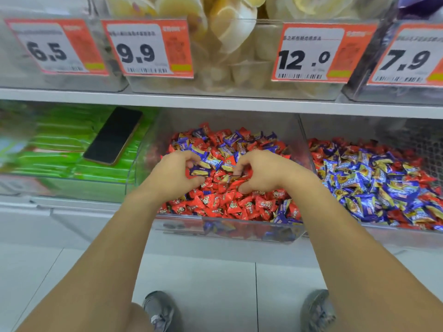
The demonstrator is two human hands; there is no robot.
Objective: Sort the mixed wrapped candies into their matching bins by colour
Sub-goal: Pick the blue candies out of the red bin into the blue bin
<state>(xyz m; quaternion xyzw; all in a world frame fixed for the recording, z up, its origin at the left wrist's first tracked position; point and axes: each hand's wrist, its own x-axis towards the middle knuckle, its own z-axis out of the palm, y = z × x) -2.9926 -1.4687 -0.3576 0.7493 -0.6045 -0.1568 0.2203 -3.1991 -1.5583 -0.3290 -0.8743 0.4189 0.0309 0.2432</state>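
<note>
both hands in the red bin (239, 226), picking blue candies.
left hand (176, 171) pinches a blue candy (200, 171); right hand (261, 172) curls on a red candy (236, 182), grip unclear. we judge them light, slippery; pinch the body.

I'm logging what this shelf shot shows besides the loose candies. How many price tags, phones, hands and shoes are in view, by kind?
Price tags: 4 (6.5, 9.9, 12.0, 7.9)
Phone: 1, lying on the green packets
Hands: 2, left hand and right hand, both in the middle candy bin
Shoes: 2 ()
Total: 9
</note>
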